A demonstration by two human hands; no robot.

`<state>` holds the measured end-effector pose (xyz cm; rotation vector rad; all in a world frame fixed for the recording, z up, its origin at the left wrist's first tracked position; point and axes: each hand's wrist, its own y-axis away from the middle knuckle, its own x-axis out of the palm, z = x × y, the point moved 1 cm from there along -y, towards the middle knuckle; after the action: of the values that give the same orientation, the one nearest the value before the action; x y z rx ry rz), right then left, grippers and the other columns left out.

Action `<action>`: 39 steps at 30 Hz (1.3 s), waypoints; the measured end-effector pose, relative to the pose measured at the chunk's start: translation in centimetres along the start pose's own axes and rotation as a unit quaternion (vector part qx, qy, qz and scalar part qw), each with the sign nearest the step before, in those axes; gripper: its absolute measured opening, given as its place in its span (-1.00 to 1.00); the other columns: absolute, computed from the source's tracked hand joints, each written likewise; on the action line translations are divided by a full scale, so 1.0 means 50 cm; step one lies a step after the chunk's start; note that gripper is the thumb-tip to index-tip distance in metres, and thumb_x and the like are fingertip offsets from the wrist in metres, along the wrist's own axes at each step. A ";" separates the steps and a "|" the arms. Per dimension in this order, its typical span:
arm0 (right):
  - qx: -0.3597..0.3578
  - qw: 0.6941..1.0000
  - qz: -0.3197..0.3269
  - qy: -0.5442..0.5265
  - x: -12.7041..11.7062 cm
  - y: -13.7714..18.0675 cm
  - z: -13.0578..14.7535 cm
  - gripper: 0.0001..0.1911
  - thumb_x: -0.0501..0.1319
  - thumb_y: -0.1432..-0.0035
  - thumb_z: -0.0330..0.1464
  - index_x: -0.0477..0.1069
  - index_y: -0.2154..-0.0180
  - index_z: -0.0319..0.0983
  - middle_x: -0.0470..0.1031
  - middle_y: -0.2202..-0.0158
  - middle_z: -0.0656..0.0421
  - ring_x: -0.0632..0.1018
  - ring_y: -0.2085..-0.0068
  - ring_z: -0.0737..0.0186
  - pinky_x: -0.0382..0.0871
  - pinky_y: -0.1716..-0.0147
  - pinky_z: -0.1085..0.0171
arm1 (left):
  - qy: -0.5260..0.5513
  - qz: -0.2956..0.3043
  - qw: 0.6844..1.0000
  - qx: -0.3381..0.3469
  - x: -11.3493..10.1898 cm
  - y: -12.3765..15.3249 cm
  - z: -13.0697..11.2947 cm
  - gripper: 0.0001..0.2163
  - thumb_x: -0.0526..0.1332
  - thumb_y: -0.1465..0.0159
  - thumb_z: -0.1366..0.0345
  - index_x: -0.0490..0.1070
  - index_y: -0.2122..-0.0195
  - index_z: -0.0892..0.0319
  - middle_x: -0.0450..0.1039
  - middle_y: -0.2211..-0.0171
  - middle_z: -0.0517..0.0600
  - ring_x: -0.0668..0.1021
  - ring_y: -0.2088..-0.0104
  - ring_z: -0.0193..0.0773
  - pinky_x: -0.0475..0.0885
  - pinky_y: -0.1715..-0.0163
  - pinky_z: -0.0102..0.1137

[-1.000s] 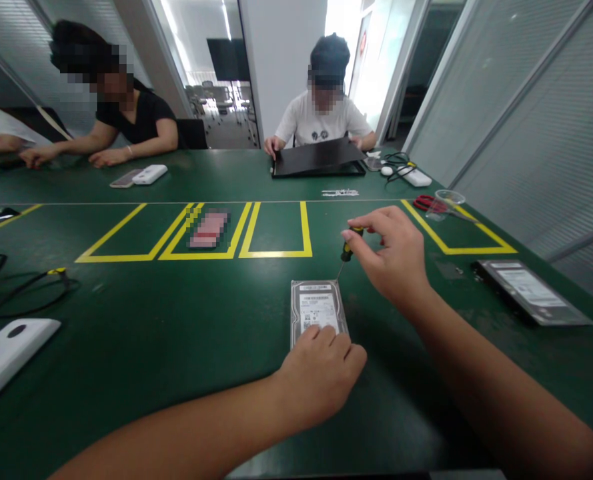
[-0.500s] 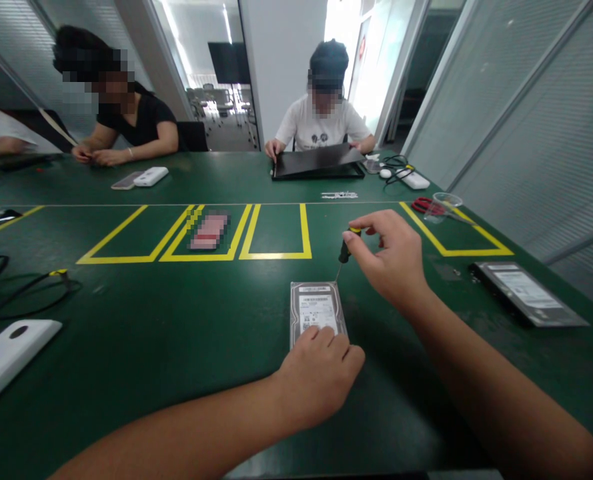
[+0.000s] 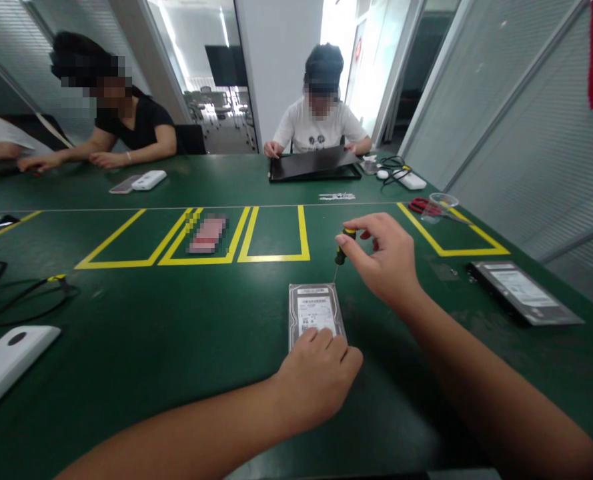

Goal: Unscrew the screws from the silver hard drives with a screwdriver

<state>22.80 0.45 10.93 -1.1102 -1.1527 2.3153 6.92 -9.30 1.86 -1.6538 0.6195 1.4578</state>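
A silver hard drive (image 3: 315, 309) with a white label lies flat on the green table (image 3: 176, 333) in front of me. My left hand (image 3: 319, 377) rests on its near end, fingers curled and pressing it down. My right hand (image 3: 383, 261) pinches a small screwdriver (image 3: 342, 250) with a black and yellow handle. The tool stands nearly upright, its thin tip at the drive's far right corner.
A second drive (image 3: 523, 292) lies to the right. Yellow tape boxes (image 3: 276, 233) mark the table's middle. Red scissors (image 3: 425, 205) and a clear cup (image 3: 443, 200) sit at far right. A white device (image 3: 3, 363) and black cable (image 3: 16, 293) lie left. Two people sit across; one holds a black panel (image 3: 313, 163).
My hands and the screwdriver have hardly moved on the drive. The view has shifted slightly. The person at the far left has stretched an arm out along the table.
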 end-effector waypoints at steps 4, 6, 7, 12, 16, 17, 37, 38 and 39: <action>0.016 1.000 -0.006 -0.006 0.003 -0.001 -0.003 -0.88 0.30 -0.13 -0.31 0.49 0.28 -0.20 0.50 0.32 0.18 0.46 0.32 0.23 0.28 0.39 0.25 | -0.001 -0.011 1.000 0.000 0.004 0.001 0.000 -0.93 0.11 -0.37 0.31 0.28 0.26 0.16 0.36 0.37 0.00 0.44 0.32 -0.10 0.34 0.32 -0.22; 0.014 1.000 -0.005 0.001 0.003 -0.001 -0.006 -0.90 0.27 -0.13 -0.33 0.49 0.27 -0.20 0.51 0.32 0.18 0.46 0.32 0.23 0.29 0.36 0.23 | 0.000 -0.015 1.000 0.000 0.006 0.001 0.000 -0.93 0.11 -0.37 0.32 0.28 0.27 0.16 0.36 0.38 0.00 0.44 0.32 -0.10 0.33 0.32 -0.22; 0.013 1.000 -0.004 0.004 0.003 -0.001 -0.006 -0.89 0.26 -0.14 -0.34 0.49 0.26 -0.20 0.52 0.31 0.18 0.46 0.32 0.23 0.29 0.35 0.22 | 0.000 -0.016 1.000 0.001 0.006 0.001 0.001 -0.93 0.11 -0.37 0.32 0.28 0.27 0.16 0.36 0.38 0.00 0.44 0.32 -0.10 0.33 0.32 -0.22; 0.022 1.000 -0.005 0.005 0.003 0.001 -0.003 -0.87 0.22 -0.16 -0.37 0.50 0.23 -0.21 0.53 0.31 0.18 0.45 0.36 0.25 0.25 0.39 0.23 | 0.003 -0.006 1.000 0.000 0.002 0.001 0.002 -0.94 0.12 -0.37 0.32 0.27 0.26 0.16 0.36 0.36 -0.01 0.44 0.32 -0.08 0.34 0.32 -0.20; 0.008 1.000 -0.012 -0.001 0.005 0.000 0.001 -0.87 0.29 -0.15 -0.29 0.47 0.28 -0.21 0.51 0.30 0.17 0.46 0.31 0.23 0.26 0.40 0.25 | 0.005 0.005 1.000 0.000 -0.002 0.000 0.001 -0.96 0.13 -0.35 0.32 0.28 0.25 0.16 0.37 0.35 0.00 0.44 0.30 -0.08 0.34 0.32 -0.20; 0.007 1.000 -0.013 0.001 0.005 0.000 0.000 -0.87 0.30 -0.14 -0.29 0.47 0.29 -0.21 0.50 0.31 0.17 0.46 0.30 0.22 0.27 0.39 0.25 | 0.006 0.008 1.000 -0.001 -0.003 0.000 0.000 -0.95 0.13 -0.35 0.32 0.28 0.25 0.16 0.37 0.35 0.00 0.44 0.30 -0.08 0.34 0.31 -0.20; -0.020 1.000 -0.011 0.003 0.001 0.000 0.001 -0.93 0.25 -0.16 -0.40 0.49 0.27 -0.22 0.54 0.29 0.16 0.49 0.29 0.21 0.31 0.31 0.21 | 0.009 0.012 1.000 -0.003 -0.005 -0.002 0.002 -0.92 0.11 -0.35 0.28 0.27 0.25 0.16 0.38 0.32 0.01 0.45 0.28 -0.06 0.37 0.30 -0.17; -0.020 1.000 -0.010 0.005 0.001 0.000 0.001 -0.92 0.25 -0.16 -0.41 0.49 0.26 -0.22 0.55 0.28 0.16 0.49 0.29 0.21 0.31 0.32 0.21 | 0.010 0.012 1.000 -0.003 -0.005 -0.003 0.002 -0.92 0.11 -0.35 0.27 0.26 0.25 0.16 0.38 0.32 0.02 0.45 0.28 -0.06 0.37 0.30 -0.17; -0.020 1.000 -0.009 0.007 0.001 0.000 0.001 -0.91 0.24 -0.16 -0.41 0.49 0.25 -0.22 0.56 0.28 0.16 0.50 0.29 0.21 0.30 0.33 0.21 | 0.009 0.013 1.000 -0.003 -0.005 -0.003 0.001 -0.92 0.11 -0.35 0.27 0.26 0.25 0.16 0.38 0.32 0.02 0.45 0.28 -0.06 0.38 0.30 -0.17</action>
<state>22.72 0.45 10.90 -1.1227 -1.2029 2.2778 6.95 -9.20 2.15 -1.6712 0.6500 1.4648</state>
